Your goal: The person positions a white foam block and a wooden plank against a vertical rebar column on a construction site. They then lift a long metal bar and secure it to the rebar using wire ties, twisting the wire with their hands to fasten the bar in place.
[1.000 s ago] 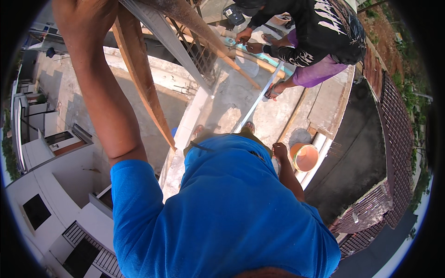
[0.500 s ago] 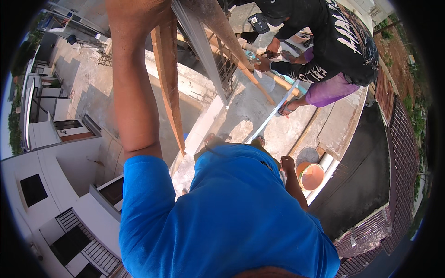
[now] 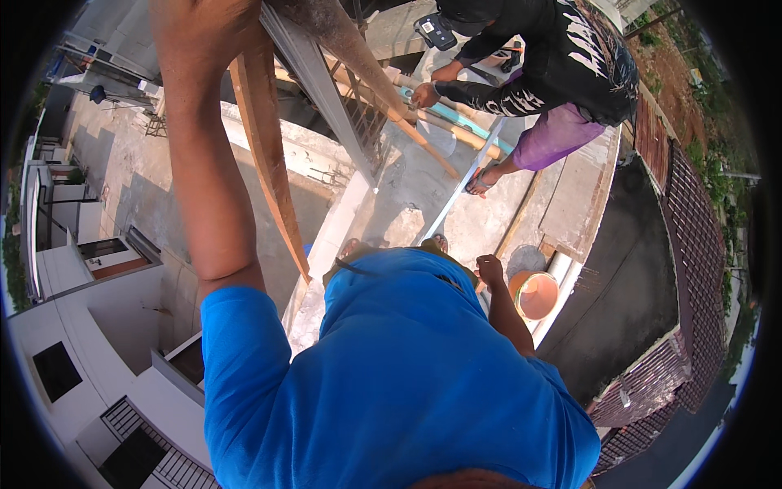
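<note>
My left arm is raised, and my left hand [image 3: 205, 31] is large and blurred at the top edge. It is against the upper end of a long wooden plank [image 3: 262, 155]; its fingers are hidden, so I cannot tell whether it grips the plank. Beside the plank slope a grey metal bar [image 3: 319, 85] and a round wooden pole [image 3: 383, 90]. My right hand [image 3: 489, 270] hangs low at my right side with its fingers curled. Whether anything small is inside it does not show. The nearest thing to it is an orange bucket [image 3: 536, 295].
Ahead on the right, a person in a black top [image 3: 562, 65] and purple shorts bends over teal pipes [image 3: 456, 118]. A pale straight strip [image 3: 464, 181] crosses the concrete slab [image 3: 407, 183]. On the left the slab edge [image 3: 330, 236] drops to a lower yard. Tiled roofing [image 3: 696, 236] lies right.
The whole view has shifted slightly. My right hand has moved a little forward, away from my body. The other person's hands have shifted along the pipes. My left hand stays raised.
</note>
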Tool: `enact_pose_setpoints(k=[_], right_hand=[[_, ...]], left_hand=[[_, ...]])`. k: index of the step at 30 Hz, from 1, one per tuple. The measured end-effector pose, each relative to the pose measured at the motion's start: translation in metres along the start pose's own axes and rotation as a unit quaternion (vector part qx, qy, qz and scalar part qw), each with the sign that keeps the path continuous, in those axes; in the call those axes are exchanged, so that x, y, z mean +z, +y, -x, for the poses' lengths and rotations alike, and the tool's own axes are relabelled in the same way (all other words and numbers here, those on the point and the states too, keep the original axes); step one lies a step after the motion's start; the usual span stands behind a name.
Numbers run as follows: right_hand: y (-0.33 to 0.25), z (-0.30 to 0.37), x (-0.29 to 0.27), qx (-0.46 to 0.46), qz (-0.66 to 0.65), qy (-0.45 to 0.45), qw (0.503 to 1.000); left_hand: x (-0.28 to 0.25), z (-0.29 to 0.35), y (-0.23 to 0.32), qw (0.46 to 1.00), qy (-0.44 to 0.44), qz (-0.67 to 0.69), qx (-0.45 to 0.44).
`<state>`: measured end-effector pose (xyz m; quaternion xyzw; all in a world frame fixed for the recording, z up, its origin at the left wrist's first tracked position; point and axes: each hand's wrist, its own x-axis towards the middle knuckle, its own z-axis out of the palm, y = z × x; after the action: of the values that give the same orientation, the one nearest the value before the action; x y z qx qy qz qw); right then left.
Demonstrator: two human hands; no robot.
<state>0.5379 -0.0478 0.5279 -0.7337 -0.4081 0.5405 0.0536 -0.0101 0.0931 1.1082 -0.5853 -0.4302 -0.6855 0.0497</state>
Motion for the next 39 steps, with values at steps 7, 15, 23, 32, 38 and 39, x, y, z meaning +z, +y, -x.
enact_pose_setpoints(k=[7,15,23,32,38,39], right_hand=[[0.047,-0.012,0.011,-0.078,0.094,0.040,0.992],[0.073,-0.008,0.010,-0.037,0.055,0.053,0.996],[0.067,-0.007,0.001,-0.019,0.067,0.050,0.996],[0.043,0.003,0.001,-0.009,0.036,0.044,0.998],[0.055,-0.002,0.005,-0.016,0.034,0.043,0.998],[0.055,-0.001,0.006,-0.021,0.032,0.040,0.998]], left_hand=[[-0.032,-0.018,-0.037,0.993,-0.066,-0.100,-0.003],[-0.035,-0.011,-0.042,0.999,-0.046,-0.012,0.017],[-0.034,-0.017,-0.047,0.998,-0.064,0.008,-0.008],[-0.042,-0.016,-0.045,0.997,-0.077,-0.019,-0.002],[-0.035,-0.017,-0.041,0.997,-0.068,-0.045,-0.007],[-0.035,-0.017,-0.042,0.997,-0.067,-0.045,-0.006]])
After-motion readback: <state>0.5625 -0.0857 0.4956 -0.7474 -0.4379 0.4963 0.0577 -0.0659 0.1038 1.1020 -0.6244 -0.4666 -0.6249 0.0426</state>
